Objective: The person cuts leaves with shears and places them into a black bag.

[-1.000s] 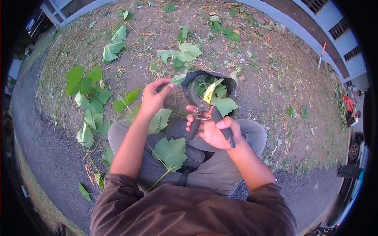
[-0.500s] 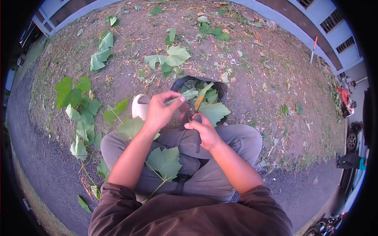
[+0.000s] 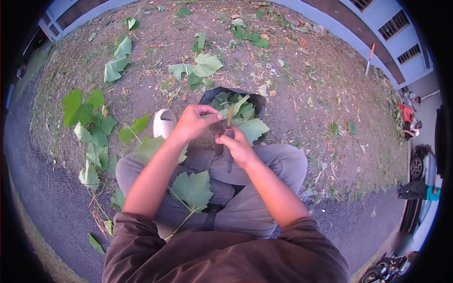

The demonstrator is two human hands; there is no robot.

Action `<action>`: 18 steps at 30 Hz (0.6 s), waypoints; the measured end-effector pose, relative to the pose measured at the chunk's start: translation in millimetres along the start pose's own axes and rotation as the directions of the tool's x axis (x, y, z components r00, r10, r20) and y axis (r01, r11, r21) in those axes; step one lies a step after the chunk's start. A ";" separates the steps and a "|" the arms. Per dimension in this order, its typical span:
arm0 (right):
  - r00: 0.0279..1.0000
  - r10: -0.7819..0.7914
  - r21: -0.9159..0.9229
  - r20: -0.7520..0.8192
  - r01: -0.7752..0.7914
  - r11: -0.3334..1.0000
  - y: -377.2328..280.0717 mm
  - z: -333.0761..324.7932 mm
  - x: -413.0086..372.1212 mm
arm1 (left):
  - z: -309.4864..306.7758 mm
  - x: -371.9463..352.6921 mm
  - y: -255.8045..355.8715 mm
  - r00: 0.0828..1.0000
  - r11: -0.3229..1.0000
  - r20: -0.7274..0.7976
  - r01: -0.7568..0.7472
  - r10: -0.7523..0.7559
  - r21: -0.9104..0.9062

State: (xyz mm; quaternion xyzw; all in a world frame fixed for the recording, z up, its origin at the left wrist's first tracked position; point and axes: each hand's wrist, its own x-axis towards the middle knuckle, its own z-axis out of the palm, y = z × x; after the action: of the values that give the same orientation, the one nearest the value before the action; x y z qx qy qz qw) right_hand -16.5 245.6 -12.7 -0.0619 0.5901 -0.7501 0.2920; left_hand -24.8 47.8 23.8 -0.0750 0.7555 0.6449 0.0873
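Observation:
My left hand [image 3: 194, 123] is closed, thumb and fingers pinching a green leaf [image 3: 216, 116] over the near edge of a black bag [image 3: 258, 100]. My right hand [image 3: 238, 148] is wrapped round pruning shears [image 3: 230, 162] with dark handles and an orange accent. Their blades point away from me, close beside the left fingertips. Cut leaves [image 3: 243, 106] fill the bag's mouth, and a large pale-green leaf [image 3: 252, 128] lies at its near side. On my lap rests a stem with a broad leaf [image 3: 193, 191].
A vine branch with leaves [image 3: 99, 137] lies on the ground to my left. A pale clog [image 3: 165, 123] is beside the bag. Leaves [image 3: 206, 65] are scattered over the dirt ahead. People [image 3: 413, 125] and vehicles [image 3: 417, 165] are at far right; an orange-topped pole [image 3: 370, 59] stands near the wall.
The view has shifted slightly. My right hand with the shears has moved a little closer to my left hand, and the blades have turned more upright in view. The left hand keeps its pinch.

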 end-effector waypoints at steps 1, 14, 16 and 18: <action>1.000 -0.005 -0.017 -0.007 0.005 1.000 -1.3 -0.6 0.4 | -0.6 2.5 4.7 1.000 0.999 0.003 -0.025 0.024 0.046; 0.984 0.034 0.058 -0.172 -0.024 0.998 -7.2 3.0 6.5 | 11.2 18.6 -9.0 0.997 0.995 -0.002 -0.071 0.071 -0.072; 0.986 0.016 0.066 -0.167 -0.005 0.998 -2.0 2.3 8.5 | 6.7 17.9 -11.2 0.995 0.986 0.038 -0.081 0.087 -0.148; 0.988 0.001 0.065 -0.157 0.010 0.998 -1.0 1.6 8.2 | 3.6 15.8 -11.1 0.991 0.984 -0.003 -0.136 0.136 -0.115</action>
State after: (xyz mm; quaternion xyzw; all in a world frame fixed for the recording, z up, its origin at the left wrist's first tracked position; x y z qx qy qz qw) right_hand -22.9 240.1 -13.4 0.0055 0.5861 -0.7723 0.2450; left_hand -37.5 49.6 9.0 -0.0266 0.7202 0.6920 0.0403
